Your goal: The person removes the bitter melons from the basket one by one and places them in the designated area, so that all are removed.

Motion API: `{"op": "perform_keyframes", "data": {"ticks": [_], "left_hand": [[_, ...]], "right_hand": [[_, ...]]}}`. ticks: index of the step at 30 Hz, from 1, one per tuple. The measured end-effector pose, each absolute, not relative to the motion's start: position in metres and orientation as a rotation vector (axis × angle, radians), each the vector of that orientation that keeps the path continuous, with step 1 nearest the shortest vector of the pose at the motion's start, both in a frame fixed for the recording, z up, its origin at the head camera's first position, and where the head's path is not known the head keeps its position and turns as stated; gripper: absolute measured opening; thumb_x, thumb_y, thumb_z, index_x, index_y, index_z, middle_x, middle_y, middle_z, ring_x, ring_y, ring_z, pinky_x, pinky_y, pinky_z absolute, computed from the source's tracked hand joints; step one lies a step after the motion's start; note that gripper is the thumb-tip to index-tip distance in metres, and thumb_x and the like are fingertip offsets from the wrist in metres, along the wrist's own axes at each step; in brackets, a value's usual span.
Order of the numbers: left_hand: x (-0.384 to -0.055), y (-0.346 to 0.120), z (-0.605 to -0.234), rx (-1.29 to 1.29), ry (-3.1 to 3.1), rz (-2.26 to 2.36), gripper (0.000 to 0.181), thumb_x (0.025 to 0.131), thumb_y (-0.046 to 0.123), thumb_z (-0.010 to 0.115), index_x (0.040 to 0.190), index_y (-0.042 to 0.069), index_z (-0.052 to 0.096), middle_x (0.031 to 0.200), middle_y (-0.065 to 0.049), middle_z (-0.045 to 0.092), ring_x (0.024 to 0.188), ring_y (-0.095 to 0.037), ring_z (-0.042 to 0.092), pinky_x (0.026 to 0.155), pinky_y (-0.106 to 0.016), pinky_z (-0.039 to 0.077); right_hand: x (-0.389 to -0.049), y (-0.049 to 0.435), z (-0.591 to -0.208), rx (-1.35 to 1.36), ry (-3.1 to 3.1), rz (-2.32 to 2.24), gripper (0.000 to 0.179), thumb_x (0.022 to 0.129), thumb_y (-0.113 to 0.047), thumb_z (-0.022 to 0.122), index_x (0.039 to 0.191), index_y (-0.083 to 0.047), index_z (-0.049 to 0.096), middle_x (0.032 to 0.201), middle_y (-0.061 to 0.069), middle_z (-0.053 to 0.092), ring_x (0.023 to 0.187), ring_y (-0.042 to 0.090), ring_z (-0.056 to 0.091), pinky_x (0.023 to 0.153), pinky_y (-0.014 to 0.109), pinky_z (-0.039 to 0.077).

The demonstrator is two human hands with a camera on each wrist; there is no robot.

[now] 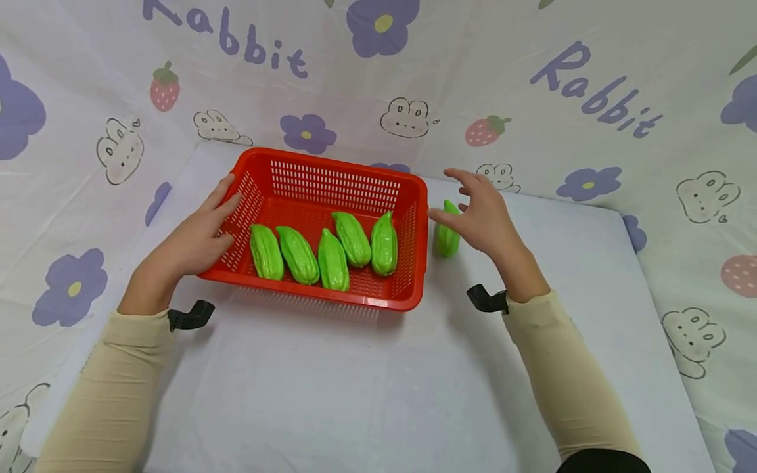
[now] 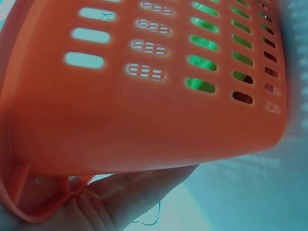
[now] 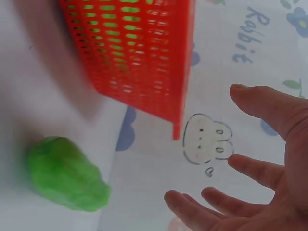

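Note:
A red plastic basket (image 1: 313,293) with slotted walls holds several bright green, ridged, pointed vegetables (image 1: 334,263) that look like bitter melons. My left hand (image 1: 195,243) holds the basket's left end, its fingers over the rim. From the left wrist, the left hand (image 2: 130,192) shows below the rim against the outer wall. Just off the basket's right end, my right hand (image 1: 481,217) is spread with nothing in it. One more green vegetable (image 1: 446,240) lies on the table by that hand, partly hidden behind the thumb; the right wrist view shows this green vegetable (image 3: 67,173) outside the basket.
The white table (image 1: 331,387) carries the basket near its back edge. Behind it hangs a pale cloth (image 1: 455,59) printed with rabbits, flowers and strawberries. Each wrist wears a small black mount (image 1: 192,315) at the sleeve cuff.

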State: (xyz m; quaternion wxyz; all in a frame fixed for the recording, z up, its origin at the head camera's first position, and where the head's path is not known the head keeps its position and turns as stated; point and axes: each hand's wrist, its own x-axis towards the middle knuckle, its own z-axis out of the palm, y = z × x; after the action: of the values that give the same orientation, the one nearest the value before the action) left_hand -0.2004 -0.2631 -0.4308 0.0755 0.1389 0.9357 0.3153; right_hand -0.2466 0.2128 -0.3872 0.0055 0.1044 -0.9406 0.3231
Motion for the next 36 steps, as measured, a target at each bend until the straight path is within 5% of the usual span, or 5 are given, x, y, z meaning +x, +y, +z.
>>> {"op": "perform_keyframes", "data": {"ticks": [36], "left_hand": [[-0.202, -0.263, -0.433, 0.387, 2.795, 0.932, 0.076, 0.1, 0.0, 0.054, 0.169, -0.004, 0.024, 0.182, 0.003, -0.011, 0.163, -0.042, 0.016, 0.116, -0.067, 0.038]], "right_hand": [[-0.249, 0.161, -0.343, 0.578, -3.008, 0.94, 0.081, 0.093, -0.038, 0.085, 0.163, -0.017, 0.05, 0.161, 0.011, 0.05, 0.133, 0.033, 0.06, 0.094, 0.051, 0.062]]}}
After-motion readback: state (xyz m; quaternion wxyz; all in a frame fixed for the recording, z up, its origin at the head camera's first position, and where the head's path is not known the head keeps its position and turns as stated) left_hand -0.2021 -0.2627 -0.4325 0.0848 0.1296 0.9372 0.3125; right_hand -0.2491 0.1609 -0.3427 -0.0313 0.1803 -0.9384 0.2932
